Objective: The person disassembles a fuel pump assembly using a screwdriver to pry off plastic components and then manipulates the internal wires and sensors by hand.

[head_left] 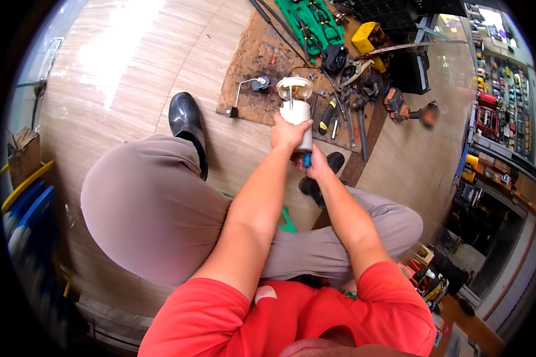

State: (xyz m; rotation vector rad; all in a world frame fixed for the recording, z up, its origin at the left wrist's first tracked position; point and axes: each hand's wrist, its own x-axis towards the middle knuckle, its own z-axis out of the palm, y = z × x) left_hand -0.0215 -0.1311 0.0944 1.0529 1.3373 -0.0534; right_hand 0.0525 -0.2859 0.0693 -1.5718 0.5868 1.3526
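1. The left hand (289, 132) has its fingers clenched around a white plastic cylinder (298, 113), held above the floor (131, 65).
2. The cylinder's long axis runs away from the person, its round open end pointing at the tool mat (262, 65).
3. The right hand (315, 165), just below the cylinder's near end, grips a blue-handled tool (307, 159).

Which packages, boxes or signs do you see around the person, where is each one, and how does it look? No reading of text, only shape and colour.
Cardboard box: far left on the floor, brown, open flaps.
Yellow case: top, beside the green tool tray, boxy, bright yellow.
Shelf packages: right edge, rows of small multicoloured packs, too small to describe further.
No screens or signs are clearly visible.
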